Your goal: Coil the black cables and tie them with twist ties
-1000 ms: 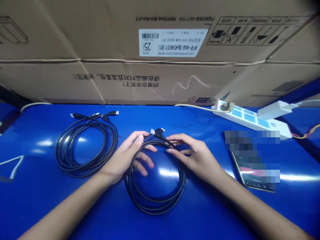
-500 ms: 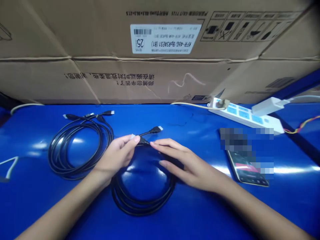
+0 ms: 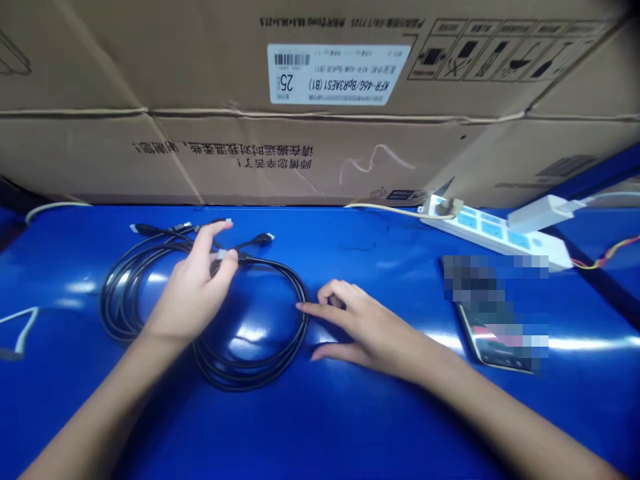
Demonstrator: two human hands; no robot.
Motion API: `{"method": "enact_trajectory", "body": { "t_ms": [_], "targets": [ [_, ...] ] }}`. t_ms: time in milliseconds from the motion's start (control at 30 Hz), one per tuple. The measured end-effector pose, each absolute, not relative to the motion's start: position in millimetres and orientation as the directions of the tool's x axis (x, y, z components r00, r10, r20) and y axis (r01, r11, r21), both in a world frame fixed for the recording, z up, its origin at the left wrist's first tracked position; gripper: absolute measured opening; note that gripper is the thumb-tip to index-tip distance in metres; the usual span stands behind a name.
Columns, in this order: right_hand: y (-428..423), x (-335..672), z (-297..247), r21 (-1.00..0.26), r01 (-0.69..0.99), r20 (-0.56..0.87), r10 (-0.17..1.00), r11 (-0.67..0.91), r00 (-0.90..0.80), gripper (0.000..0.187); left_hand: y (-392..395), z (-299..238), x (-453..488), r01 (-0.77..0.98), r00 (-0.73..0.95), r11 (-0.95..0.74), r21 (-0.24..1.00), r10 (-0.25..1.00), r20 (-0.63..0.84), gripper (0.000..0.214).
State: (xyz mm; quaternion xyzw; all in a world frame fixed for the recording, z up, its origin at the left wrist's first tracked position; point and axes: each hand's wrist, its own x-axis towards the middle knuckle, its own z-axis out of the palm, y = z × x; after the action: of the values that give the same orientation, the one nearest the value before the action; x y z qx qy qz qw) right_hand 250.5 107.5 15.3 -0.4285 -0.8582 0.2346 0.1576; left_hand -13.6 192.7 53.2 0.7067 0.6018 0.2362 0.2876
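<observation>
A coiled black HDMI cable (image 3: 293, 357) lies on the blue table, overlapping a second black coil (image 3: 107, 293) on its left side. One of its plugs (image 3: 264, 239) points away at the top; the other plug's grey end (image 3: 223, 254) is beside my left thumb. My left hand (image 3: 193, 287) is over the spot where the coils meet, index finger and thumb spread, its other fingers hidden beneath. At the near coil's right edge, my right hand (image 3: 357, 327) touches the cable with its index finger. The right thumb is stretched apart from it.
A large cardboard box (image 3: 225, 160) walls off the back. On the right are a white power strip (image 3: 475, 230) with a white charger (image 3: 540, 212) plugged in, and a partly blurred phone (image 3: 495, 333). Something with a thin white edge (image 3: 23, 333) lies at far left.
The near coil has slid left and slightly away, against the other coil. My left hand has moved left with it and spread its fingers. My right hand now touches the coil's right side.
</observation>
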Motion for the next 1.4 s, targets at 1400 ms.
{"method": "enact_trajectory", "body": {
  "t_ms": [1400],
  "targets": [
    [114.2, 256.7, 17.3, -0.739, 0.545, 0.021, 0.822, 0.396, -0.569, 0.008, 162.4, 17.5, 11.4, 0.443, 0.890, -0.809, 0.387, 0.450, -0.080, 0.080]
  ]
}}
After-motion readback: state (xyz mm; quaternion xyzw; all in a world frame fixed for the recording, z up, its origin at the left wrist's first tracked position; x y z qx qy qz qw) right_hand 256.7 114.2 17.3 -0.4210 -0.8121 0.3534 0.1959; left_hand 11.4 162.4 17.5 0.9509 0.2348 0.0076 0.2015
